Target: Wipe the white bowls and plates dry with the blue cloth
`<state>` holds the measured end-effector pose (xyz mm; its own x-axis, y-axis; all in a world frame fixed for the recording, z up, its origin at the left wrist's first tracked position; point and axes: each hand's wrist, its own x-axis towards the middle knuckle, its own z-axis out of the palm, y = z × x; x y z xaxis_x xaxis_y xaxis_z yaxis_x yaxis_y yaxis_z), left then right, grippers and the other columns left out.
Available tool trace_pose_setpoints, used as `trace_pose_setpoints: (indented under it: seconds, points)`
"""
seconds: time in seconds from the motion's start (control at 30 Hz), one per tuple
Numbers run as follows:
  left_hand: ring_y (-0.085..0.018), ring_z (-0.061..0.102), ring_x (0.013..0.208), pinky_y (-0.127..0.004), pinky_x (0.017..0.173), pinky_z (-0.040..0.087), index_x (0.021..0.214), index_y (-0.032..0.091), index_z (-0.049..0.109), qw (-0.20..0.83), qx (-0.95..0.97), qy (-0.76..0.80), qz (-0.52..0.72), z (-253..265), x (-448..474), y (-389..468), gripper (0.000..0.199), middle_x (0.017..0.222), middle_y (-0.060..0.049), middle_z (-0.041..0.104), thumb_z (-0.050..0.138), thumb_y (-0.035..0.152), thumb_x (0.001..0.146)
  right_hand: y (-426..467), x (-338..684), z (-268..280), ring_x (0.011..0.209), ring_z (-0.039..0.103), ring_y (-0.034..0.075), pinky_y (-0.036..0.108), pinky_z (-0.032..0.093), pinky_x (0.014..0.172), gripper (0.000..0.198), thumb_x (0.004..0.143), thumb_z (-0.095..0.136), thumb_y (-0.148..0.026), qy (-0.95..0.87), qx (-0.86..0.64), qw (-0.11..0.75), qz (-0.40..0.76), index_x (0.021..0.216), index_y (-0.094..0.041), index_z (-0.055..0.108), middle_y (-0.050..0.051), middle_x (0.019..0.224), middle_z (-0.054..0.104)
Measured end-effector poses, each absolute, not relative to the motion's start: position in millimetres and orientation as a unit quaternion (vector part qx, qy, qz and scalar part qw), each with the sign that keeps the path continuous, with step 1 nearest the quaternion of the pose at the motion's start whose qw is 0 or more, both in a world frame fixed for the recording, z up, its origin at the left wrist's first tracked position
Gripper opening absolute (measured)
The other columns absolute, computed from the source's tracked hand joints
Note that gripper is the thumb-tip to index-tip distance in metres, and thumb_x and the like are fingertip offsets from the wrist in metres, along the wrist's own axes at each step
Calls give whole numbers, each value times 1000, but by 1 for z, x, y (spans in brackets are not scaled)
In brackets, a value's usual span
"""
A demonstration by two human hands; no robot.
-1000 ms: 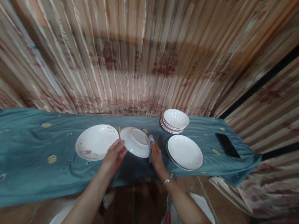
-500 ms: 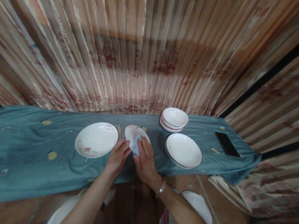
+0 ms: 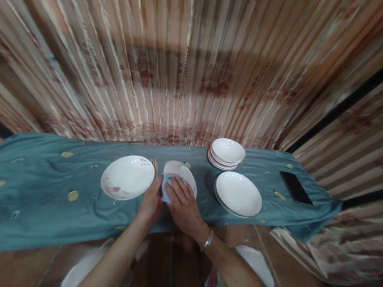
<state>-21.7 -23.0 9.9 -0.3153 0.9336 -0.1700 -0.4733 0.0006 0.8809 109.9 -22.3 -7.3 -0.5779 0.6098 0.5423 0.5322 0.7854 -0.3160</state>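
Observation:
A small white bowl [image 3: 190, 178] is held tilted over the front of the table. My left hand [image 3: 152, 201] is closed at its left edge, the fingertips partly hidden. With my right hand [image 3: 184, 205] I press a light blue cloth [image 3: 166, 189] against the inside of the bowl, fingers bent over the cloth. To the left lies a large white plate [image 3: 128, 178] with red flower decoration. Between plate and bowl, a bundle of thin wooden sticks, apparently chopsticks [image 3: 156, 165], is partly covered.
Stacked white bowls [image 3: 228, 151] stand at the back right, with stacked white plates [image 3: 239, 194] in front of them. A black phone [image 3: 295, 187] lies farther right. A teal cloth [image 3: 45, 202] covers the table, and a pleated curtain [image 3: 168, 101] hangs behind it.
My right hand and the blue cloth have moved left and down across the bowl, toward my left hand. The bowl now shows more of its right side. The view has shifted slightly.

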Motion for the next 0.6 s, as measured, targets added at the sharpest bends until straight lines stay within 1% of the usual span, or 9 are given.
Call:
trace_pose_setpoints:
  seconds: [0.13,0.27,0.33,0.4,0.5,0.6]
  points:
    - [-14,61,63,-25,59,48,75,18,62,568,226,464,641,14,-26,-24,33,67,0,64,77,45,65,-25,123,-27,149,23,24,51,30,118,65,93,44,-13,-883,-311,346,55,155,-18,23,14,155,38]
    - [-13,61,60,-25,59,50,74,16,61,576,219,473,630,20,-26,-26,39,69,0,66,85,40,54,-30,136,-41,149,21,25,53,32,117,69,95,41,-15,-869,-326,364,76,157,-18,10,15,157,32]
    - [-12,60,60,-24,58,50,75,17,60,564,223,483,631,21,-27,-27,43,70,1,65,86,41,51,-32,139,-42,149,22,25,53,32,117,68,97,39,-17,-856,-341,375,100,157,-19,8,15,159,29]
    - [-11,59,59,-22,56,50,76,17,60,548,234,497,631,19,-29,-28,46,69,3,64,87,43,49,-33,141,-41,148,24,24,51,32,118,64,99,38,-21,-845,-354,380,129,157,-20,10,13,159,29]
    - [-10,57,59,-22,56,50,75,17,61,538,259,507,622,16,-32,-29,47,68,3,64,86,47,49,-31,143,-40,147,28,22,48,32,119,58,101,36,-27,-825,-375,385,173,156,-22,18,11,157,33]
    - [-11,57,60,-23,58,51,75,17,62,538,277,509,612,17,-33,-29,47,67,3,63,86,48,49,-25,144,-42,146,31,22,48,32,119,53,102,34,-32,-797,-408,393,208,154,-21,26,12,156,36]
